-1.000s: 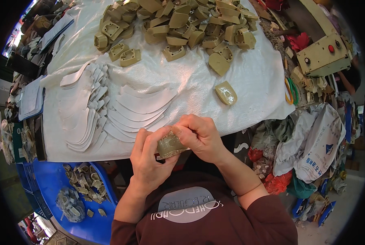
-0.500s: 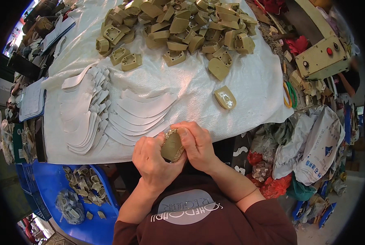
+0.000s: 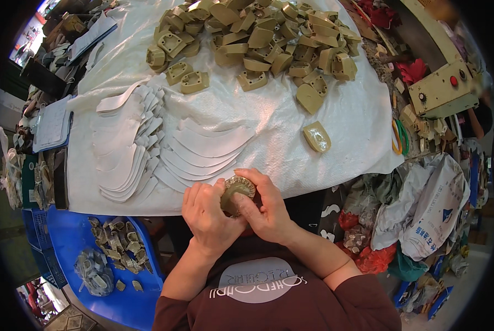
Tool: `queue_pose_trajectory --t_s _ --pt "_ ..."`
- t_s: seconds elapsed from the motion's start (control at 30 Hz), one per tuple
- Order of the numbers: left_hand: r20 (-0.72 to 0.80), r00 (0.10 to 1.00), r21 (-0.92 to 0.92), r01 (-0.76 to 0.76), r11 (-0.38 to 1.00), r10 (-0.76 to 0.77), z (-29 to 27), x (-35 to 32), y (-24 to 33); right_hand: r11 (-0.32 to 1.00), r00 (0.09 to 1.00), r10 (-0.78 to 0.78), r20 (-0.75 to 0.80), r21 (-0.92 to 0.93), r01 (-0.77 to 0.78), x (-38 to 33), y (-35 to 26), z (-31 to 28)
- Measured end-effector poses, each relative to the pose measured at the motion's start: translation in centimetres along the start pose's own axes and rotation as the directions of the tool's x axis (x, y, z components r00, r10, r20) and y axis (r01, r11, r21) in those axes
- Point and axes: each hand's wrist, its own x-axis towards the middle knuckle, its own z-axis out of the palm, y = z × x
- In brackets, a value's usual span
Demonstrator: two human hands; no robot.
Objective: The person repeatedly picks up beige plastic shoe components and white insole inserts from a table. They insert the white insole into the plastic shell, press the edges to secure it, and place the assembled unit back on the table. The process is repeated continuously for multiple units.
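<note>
Close to my body, at the front edge of the white-covered table, both hands hold one olive shoe heel (image 3: 232, 192) with a speckled, glittery covering round its rim. My left hand (image 3: 208, 218) is closed around the heel's left side. On the other side my right hand (image 3: 264, 212) grips it, fingers curled over the far edge and thumb pressing on the olive face. Parts of the heel are hidden by the fingers. Beyond the hands, fanned curved white strips (image 3: 205, 146) lie on the sheet. A single shiny olive heel (image 3: 316, 137) rests to the right.
A large heap of olive heels (image 3: 261, 36) covers the table's far side. At lower left, a blue plastic chair (image 3: 70, 237) bears several speckled heels (image 3: 123, 245) and a filled clear bag (image 3: 94, 273). White sacks (image 3: 432, 207) and a control box (image 3: 444, 90) stand right.
The heel has been turned in my hands, and my right thumb has moved from its edge onto its face. The whole view has shifted slightly.
</note>
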Motion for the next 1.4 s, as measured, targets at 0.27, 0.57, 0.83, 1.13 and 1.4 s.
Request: queue_pose_trajectory --t_s 0.27,0.57,0.83,1.13,1.4 --pt "-0.055 0.943 0.109 0.332 0.937 -0.328 -7.3 -4.9 -5.1 0.681 0.923 -0.33 0.196 -0.628 0.377 5.3 0.5 -2.0" --pt "-0.417 0.723 0.686 0.648 0.331 -0.551 -18.4 -14.5 -12.8 0.517 0.93 -0.321 0.179 -0.79 0.331 7.9 1.8 -1.4" --pt "-0.039 0.978 0.118 0.21 0.971 -0.207 -8.7 -2.7 -6.6 0.546 0.953 -0.244 0.181 -0.786 0.29 8.8 3.3 -1.3" --pt "0.511 0.859 0.15 -0.052 0.987 -0.032 -0.8 1.6 -4.0 0.998 0.985 -0.015 -0.174 0.058 0.026 9.1 3.1 -3.5" --pt "0.442 0.894 0.22 -0.033 0.975 -0.07 -1.8 2.0 -1.7 0.823 0.887 -0.46 -0.033 -0.39 0.413 5.0 -0.7 -5.0"
